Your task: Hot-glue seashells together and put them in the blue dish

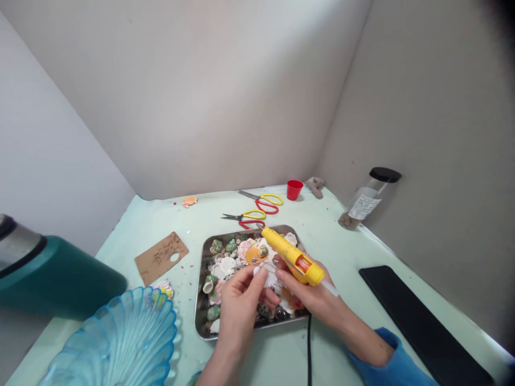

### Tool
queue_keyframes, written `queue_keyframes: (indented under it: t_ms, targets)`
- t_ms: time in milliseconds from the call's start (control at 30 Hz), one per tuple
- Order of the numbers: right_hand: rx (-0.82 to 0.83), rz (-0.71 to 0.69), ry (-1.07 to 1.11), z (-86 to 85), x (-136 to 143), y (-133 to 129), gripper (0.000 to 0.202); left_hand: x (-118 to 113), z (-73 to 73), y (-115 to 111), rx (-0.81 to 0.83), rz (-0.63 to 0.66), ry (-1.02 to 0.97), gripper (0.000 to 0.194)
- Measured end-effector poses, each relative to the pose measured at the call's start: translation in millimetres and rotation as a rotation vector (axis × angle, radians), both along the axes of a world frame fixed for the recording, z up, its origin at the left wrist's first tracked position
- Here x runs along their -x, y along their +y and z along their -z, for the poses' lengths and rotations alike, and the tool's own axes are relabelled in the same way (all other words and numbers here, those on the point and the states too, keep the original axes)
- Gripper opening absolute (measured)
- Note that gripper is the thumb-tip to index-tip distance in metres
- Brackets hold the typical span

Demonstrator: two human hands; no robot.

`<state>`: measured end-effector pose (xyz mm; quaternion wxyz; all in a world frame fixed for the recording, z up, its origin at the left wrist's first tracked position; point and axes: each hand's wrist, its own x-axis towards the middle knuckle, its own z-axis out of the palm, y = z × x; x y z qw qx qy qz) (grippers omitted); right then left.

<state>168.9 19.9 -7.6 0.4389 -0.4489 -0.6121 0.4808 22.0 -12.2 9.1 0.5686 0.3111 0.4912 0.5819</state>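
Observation:
Over the metal tray point(198, 316), my left hand point(244, 295) pinches a small white shell point(270, 276) between thumb and fingers. My right hand point(317, 292) is closed around a yellow hot glue gun point(287, 251), its nozzle pointing up and to the left, away from the shell. A clear glue stick point(330, 288) pokes out of the gun's back end. The right fingertips reach close to the white shell; whether they touch it I cannot tell. Beneath both hands the tray holds many shells, white, pink, orange and green ones point(216, 246) among them.
Two pairs of scissors point(243, 217) with red and yellow handles lie behind the tray, near a red cup point(294, 190). At left are a brown card point(161, 258), a blue shell-shaped dish point(120, 343) and a green bottle point(68, 273). A jar point(364, 203) and black strip point(418, 321) are right.

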Motion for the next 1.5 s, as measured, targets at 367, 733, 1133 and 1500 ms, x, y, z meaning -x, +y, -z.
queue_keyframes:
  t_ms: [367,733,1133,1500]
  targets:
    - [-0.055,-0.011,-0.025,-3.9,0,0,0.017,-1,-0.4,0,0.011,0.01,0.171,0.031]
    - [-0.087,0.031,-0.029,-12.1,1,0,0.014,-2,-0.2,-1,0.021,0.005,0.274,0.034]
    - [-0.063,0.073,-0.017,-9.2,1,0,0.015,-3,-2.5,-2,-0.001,0.007,0.349,0.03]
    - [0.074,0.056,0.018,-20.5,4,3,0.019,-1,-2.2,0,0.034,0.062,0.189,0.03]
